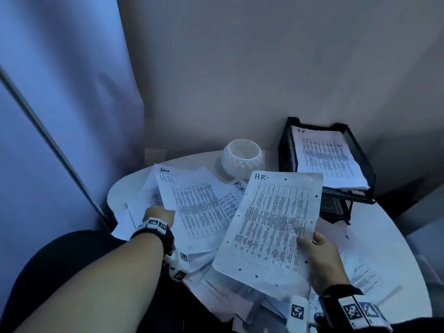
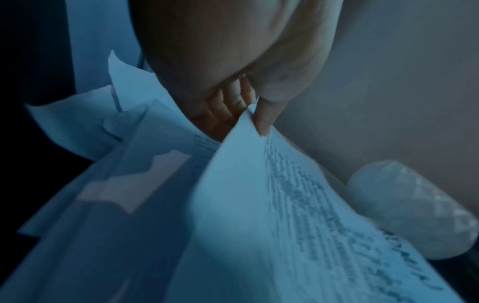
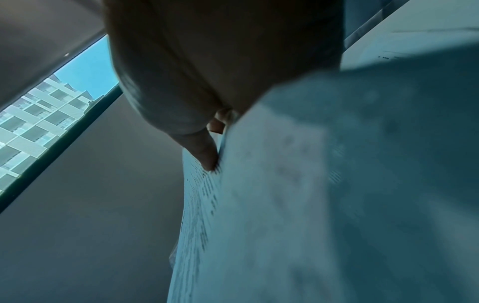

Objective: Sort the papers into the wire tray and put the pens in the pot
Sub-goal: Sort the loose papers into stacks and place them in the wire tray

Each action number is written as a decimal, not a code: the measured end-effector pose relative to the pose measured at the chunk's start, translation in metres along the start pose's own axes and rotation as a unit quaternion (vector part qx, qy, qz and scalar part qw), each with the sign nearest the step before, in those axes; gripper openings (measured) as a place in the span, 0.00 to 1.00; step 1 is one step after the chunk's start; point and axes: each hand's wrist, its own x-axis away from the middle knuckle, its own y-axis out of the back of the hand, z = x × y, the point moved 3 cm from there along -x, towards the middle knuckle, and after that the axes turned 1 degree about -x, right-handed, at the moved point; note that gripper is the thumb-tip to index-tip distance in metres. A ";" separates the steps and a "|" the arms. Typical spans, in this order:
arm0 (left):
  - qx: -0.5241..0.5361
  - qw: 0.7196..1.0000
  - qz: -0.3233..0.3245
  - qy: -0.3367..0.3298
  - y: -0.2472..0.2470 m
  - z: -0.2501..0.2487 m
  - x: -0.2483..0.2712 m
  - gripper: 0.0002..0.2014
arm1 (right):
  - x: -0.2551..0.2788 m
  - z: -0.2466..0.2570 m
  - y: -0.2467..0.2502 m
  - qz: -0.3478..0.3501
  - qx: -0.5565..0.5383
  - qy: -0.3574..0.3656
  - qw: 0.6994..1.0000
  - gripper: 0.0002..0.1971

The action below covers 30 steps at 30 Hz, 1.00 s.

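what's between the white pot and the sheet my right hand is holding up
In the head view, only a bare strip of table separates the white pot from the top edge of the H.R. sheet in the right hand.

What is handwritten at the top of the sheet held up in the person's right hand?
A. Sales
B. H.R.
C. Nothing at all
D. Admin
B: the sheet pinched at its lower right edge by the right hand has "H.R." written at its top left corner, matching the top page in the wire tray.
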 end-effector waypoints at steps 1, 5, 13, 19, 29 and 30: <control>-0.004 1.000 -0.003 -0.010 0.002 -0.001 0.001 0.21 | 0.001 0.001 -0.001 -0.001 -0.002 0.000 1.000 0.10; 0.004 1.000 -0.013 -0.025 0.009 -0.007 0.013 0.14 | 0.005 0.003 -0.004 0.002 0.000 0.005 1.000 0.10; 0.153 0.963 -0.138 -0.173 0.054 -0.056 0.057 0.19 | 0.010 -0.001 0.010 -0.020 0.034 0.017 0.999 0.10; 0.412 0.874 0.020 -0.258 0.095 -0.088 0.082 0.18 | 0.015 -0.002 0.009 -0.017 0.045 0.016 0.999 0.11; 0.221 0.933 0.222 -0.179 -0.016 -0.073 0.117 0.09 | 0.035 0.016 -0.008 0.042 -0.046 -0.051 0.997 0.09; 0.205 0.933 0.236 -0.180 -0.026 -0.072 0.120 0.10 | 0.035 0.016 -0.007 0.043 -0.044 -0.051 0.997 0.09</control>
